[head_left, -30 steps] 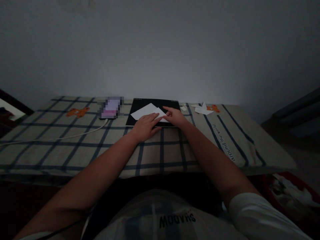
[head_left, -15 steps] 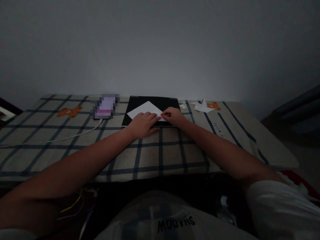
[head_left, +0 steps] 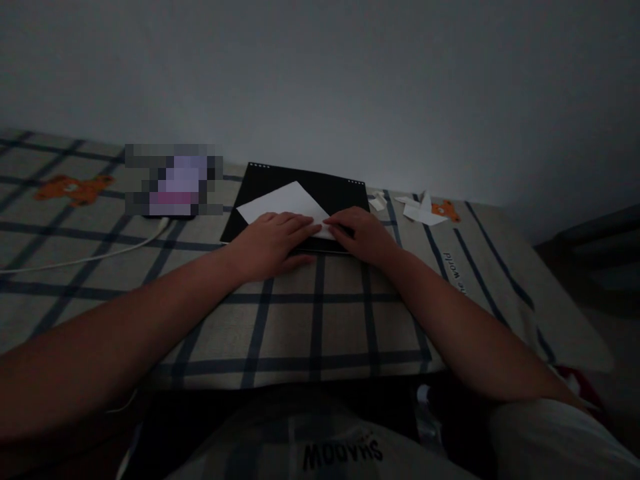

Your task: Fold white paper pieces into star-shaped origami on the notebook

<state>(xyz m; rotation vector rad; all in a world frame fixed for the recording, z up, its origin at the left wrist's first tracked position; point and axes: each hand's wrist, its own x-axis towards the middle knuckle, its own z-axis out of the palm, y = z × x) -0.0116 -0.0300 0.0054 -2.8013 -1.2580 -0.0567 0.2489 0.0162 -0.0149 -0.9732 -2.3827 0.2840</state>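
**Both hands flat on folded paper over black pad**

Left to right across the checked cloth (head_left: 310, 313) covering the desk:

1. A white cable (head_left: 85, 257) runs in from the left edge toward a blurred device (head_left: 173, 183) that lies near the wall, well apart from your hands.

2. A black pad (head_left: 345, 193) lies flat just right of the device. It probably serves as a firm, dark backing, so that the paper's edges show and creases press cleanly.

3. The white paper (head_left: 285, 200) lies on the pad, folded to a point aimed away from you. Its near edge is hidden under your fingers.

4. Your left hand (head_left: 270, 240) rests palm down with fingers extended, flat on the near left part of the paper. It grips nothing; it appears to pin the sheet against sliding.

5. Your right hand (head_left: 363, 237) lies just beside it, fingers loosely spread, fingertips (head_left: 334, 225) on the paper's right corner, almost meeting those of the left hand. It holds nothing either, and looks to be pressing the edge down.

6. Small paper scraps (head_left: 420, 208) lie farther right, near an orange bear print (head_left: 444, 211), clear of the work area.
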